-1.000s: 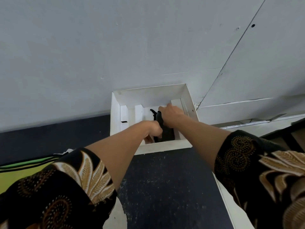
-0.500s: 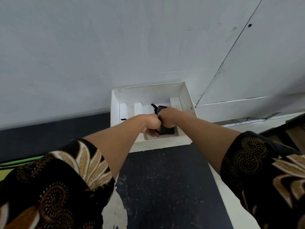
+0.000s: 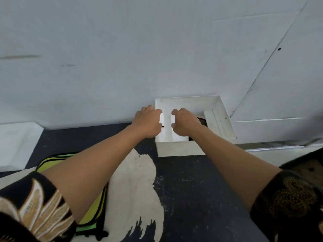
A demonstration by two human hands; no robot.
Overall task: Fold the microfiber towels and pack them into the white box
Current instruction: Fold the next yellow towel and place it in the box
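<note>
Open-topped white cardboard box [image 3: 180,149]: centre right of frame, on the black worktop [image 3: 201,189], back wall against the pale grey wall panel [image 3: 122,49]. Upright white cardboard dividers [image 3: 167,127] stand inside it.

Dark towel [image 3: 202,121]: inside the box, right-hand part. Only a sliver shows beside your right wrist, and another at the near inner edge. Fold state cannot be read.

Your left hand [image 3: 148,123]: at the box's left wall, knuckles up. Grip curled, with a white divider edge showing between fingers and thumb.

Your right hand [image 3: 186,122]: inside the box, just right of the left hand, apart from it with a strip of divider between. Grip curled the same way, on a second divider edge.

Lime-green towel with black edging [image 3: 50,162]: flat on the worktop at lower left of frame, partly under your left forearm, well apart from the box.

Worktop surface is worn, with a large cream patch [image 3: 136,180] left of centre. A white block [image 3: 15,142] sits at the left edge. Black-and-gold patterned sleeves [image 3: 35,206] fill both lower corners.
</note>
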